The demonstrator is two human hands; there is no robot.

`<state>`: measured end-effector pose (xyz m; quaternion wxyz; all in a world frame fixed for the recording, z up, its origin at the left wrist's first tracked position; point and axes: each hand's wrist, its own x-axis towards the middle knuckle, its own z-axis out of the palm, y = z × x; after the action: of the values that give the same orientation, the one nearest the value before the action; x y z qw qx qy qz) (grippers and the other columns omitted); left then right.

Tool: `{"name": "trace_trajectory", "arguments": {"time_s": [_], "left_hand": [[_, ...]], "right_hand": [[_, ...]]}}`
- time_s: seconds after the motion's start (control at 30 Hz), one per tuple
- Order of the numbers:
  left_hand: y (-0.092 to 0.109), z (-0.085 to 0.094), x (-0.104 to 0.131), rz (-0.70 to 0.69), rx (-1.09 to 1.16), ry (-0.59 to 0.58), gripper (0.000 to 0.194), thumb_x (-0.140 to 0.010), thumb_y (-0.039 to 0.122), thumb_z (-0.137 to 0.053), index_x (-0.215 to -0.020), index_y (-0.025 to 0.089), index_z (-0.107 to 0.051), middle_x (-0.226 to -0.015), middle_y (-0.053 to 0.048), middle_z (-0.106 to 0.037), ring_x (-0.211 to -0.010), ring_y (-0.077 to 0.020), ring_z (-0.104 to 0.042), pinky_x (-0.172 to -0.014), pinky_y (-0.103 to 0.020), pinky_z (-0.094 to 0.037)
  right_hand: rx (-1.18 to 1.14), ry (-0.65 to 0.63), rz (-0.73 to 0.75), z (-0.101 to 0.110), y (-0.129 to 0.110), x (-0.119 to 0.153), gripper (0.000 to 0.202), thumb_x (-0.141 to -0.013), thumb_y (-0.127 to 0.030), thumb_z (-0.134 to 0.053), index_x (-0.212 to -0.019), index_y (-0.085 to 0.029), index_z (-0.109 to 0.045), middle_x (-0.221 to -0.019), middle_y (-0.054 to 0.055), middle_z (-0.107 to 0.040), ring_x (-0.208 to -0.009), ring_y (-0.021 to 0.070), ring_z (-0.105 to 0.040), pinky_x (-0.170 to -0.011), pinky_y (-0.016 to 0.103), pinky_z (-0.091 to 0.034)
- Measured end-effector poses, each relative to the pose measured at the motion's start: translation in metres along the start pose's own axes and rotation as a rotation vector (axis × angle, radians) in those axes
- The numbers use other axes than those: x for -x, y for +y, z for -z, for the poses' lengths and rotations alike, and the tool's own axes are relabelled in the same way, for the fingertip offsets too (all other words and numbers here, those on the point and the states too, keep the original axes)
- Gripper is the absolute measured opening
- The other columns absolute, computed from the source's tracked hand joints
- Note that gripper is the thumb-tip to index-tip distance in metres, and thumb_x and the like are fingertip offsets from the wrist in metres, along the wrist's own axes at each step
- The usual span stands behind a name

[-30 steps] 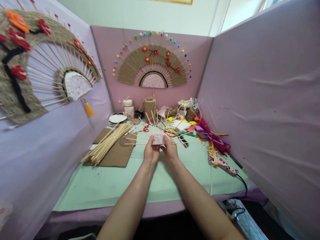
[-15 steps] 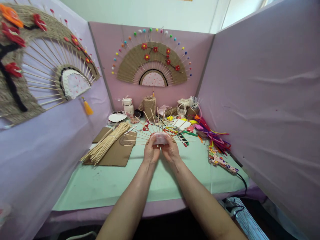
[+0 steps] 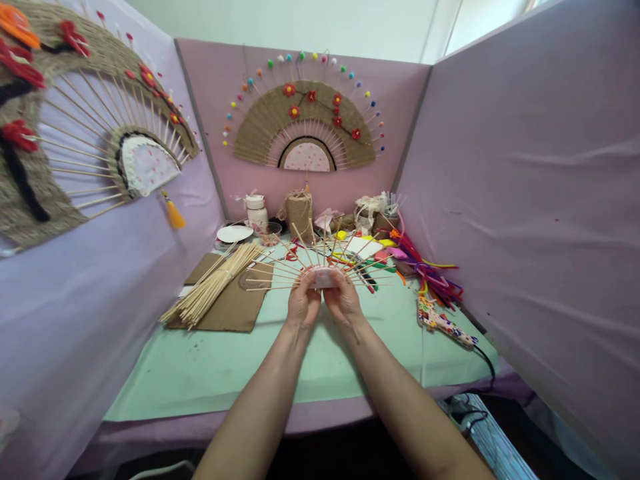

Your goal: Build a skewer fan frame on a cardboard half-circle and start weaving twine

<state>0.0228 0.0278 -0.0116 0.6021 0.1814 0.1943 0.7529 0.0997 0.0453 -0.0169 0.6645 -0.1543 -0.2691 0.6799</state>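
Between my two hands, above the table, is a small fan frame (image 3: 323, 278): a pale half-round base with thin wooden sticks spreading out from its curved edge. My left hand (image 3: 303, 302) grips the base at its left end, thumb on the near face. At the right end my right hand (image 3: 342, 300) grips it the same way. The fingers behind the base are mostly hidden. Left of the hands, a bundle of loose bamboo sticks (image 3: 215, 285) lies across brown cardboard (image 3: 240, 312).
A patterned glue gun (image 3: 443, 321) with a black cord lies at the right, near a heap of coloured pipe cleaners (image 3: 430, 273). A twine roll (image 3: 300, 215) and a white bottle (image 3: 257, 213) stand at the back. Finished fans (image 3: 306, 123) hang on the partitions.
The fan frame's sticks have tipped slightly, the upper ones now looking a little shorter. Both hands keep their hold at nearly the same spot.
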Motion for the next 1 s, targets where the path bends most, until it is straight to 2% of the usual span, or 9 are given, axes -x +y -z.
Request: {"name": "trace_trajectory", "arguments": {"time_s": [0.2,0.6,0.83,1.0], "left_hand": [[-0.0009,-0.0002,-0.0001,-0.013,0.001,-0.009,0.023,-0.059,0.022,-0.083,-0.078,0.016,-0.071,-0.077,0.0,-0.072,-0.075,-0.0113,-0.065,-0.079,-0.024,-0.047],[-0.0015,-0.0011,0.0003,-0.027,-0.02,-0.011,0.024,-0.061,0.024,-0.084,-0.079,0.017,-0.07,-0.078,0.001,-0.072,-0.076,-0.0112,-0.065,-0.083,-0.026,-0.046],[0.0016,-0.0051,0.0022,-0.015,-0.024,-0.024,0.043,-0.054,0.021,-0.089,-0.092,0.02,-0.069,-0.088,0.0,-0.074,-0.078,-0.0116,-0.066,-0.08,-0.025,-0.047],[0.0003,-0.0041,0.0003,-0.041,-0.083,-0.004,0.03,-0.055,0.019,-0.086,-0.08,0.014,-0.07,-0.076,-0.001,-0.072,-0.071,-0.0106,-0.064,-0.076,-0.023,-0.046]], "right_hand": [[0.012,0.005,0.003,-0.0004,-0.0007,0.0005,0.016,-0.063,-0.025,-0.082,-0.073,-0.021,-0.07,-0.076,-0.004,-0.07,-0.074,0.0128,-0.062,-0.081,0.029,-0.05],[-0.004,0.019,-0.016,0.0027,0.0019,-0.0011,0.018,-0.062,-0.026,-0.082,-0.074,-0.021,-0.07,-0.076,-0.003,-0.071,-0.074,0.0138,-0.063,-0.078,0.029,-0.051],[-0.01,0.012,-0.026,0.0024,0.0,-0.0015,0.019,-0.065,-0.029,-0.081,-0.078,-0.02,-0.07,-0.082,-0.002,-0.073,-0.079,0.0137,-0.065,-0.081,0.028,-0.052],[-0.025,0.026,-0.029,0.0014,0.0027,-0.001,0.017,-0.065,-0.025,-0.08,-0.076,-0.02,-0.069,-0.074,-0.005,-0.07,-0.071,0.0106,-0.063,-0.076,0.025,-0.052]]}}
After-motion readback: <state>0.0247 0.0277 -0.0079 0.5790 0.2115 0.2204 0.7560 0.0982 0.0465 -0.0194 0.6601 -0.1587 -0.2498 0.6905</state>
